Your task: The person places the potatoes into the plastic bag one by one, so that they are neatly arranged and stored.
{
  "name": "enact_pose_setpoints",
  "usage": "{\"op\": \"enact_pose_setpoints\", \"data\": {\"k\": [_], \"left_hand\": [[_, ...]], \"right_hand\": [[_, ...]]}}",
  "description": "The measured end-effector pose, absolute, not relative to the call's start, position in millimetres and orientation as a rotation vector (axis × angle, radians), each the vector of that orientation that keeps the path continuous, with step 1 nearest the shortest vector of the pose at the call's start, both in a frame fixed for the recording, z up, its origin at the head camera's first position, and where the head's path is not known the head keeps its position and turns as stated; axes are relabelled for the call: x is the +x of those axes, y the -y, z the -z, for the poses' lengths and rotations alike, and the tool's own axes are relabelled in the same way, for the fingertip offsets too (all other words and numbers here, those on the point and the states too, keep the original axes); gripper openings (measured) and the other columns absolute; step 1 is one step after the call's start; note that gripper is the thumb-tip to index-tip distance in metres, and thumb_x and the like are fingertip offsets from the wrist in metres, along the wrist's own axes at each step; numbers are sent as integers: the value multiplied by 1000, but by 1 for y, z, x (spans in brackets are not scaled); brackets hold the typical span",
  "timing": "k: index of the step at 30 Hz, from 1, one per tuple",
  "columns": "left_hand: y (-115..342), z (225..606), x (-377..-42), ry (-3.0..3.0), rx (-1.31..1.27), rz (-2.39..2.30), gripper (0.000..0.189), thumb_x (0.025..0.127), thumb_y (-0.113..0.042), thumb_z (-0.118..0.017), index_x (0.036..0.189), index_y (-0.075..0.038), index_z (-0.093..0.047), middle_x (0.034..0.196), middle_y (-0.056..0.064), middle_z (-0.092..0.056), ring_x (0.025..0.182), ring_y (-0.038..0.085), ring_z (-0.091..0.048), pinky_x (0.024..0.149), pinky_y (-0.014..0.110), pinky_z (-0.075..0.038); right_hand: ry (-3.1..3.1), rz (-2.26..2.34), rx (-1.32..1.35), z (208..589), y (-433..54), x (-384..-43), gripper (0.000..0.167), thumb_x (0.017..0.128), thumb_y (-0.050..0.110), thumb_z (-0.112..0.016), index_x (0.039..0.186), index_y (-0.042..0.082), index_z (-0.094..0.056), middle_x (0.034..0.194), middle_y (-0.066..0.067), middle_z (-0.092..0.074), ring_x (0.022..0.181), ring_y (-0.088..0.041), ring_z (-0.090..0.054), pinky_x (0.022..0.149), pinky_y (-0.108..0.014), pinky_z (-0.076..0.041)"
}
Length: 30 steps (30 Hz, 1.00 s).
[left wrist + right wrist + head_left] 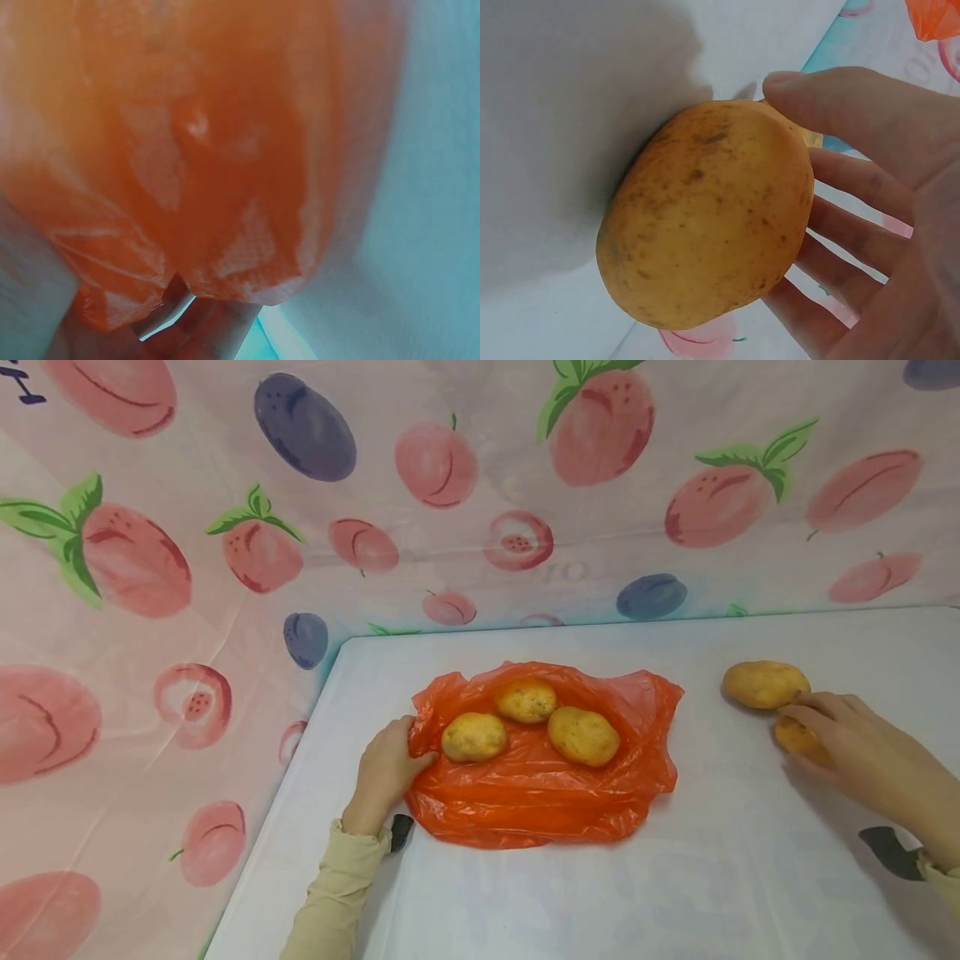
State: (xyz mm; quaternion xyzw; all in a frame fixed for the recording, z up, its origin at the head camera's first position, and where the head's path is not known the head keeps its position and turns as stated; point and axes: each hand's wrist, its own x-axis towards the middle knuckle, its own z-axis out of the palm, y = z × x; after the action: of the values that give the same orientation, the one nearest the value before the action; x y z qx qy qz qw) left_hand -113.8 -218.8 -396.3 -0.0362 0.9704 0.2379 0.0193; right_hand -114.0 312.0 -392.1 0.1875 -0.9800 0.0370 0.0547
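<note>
The near potato point(705, 217) is gripped by the right hand point(855, 743), its long axis set roughly crosswise to the fingers point(862, 232). The far potato point(763, 683), just beyond, could be knocked rolling by them. If the bag point(525, 802), pinched in the left hand point(386, 768), is tugged, its three potatoes point(527, 702) could be spilled.

Head view faces forward, down; close left wrist view shares bag point(525, 810), right, potato point(705, 217)
</note>
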Motion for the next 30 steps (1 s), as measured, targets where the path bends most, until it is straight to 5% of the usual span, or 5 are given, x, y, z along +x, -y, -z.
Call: {"op": "enact_pose_setpoints", "data": {"k": [30], "left_hand": [[219, 398, -114, -3002, -131, -752, 56, 85, -21, -79, 131, -2, -54, 119, 14, -64, 103, 31, -59, 95, 47, -53]], "right_hand": [[2942, -198, 525, 389, -314, -113, 48, 67, 7, -87, 107, -7, -64, 113, -38, -54, 98, -54, -54, 83, -70, -45]]}}
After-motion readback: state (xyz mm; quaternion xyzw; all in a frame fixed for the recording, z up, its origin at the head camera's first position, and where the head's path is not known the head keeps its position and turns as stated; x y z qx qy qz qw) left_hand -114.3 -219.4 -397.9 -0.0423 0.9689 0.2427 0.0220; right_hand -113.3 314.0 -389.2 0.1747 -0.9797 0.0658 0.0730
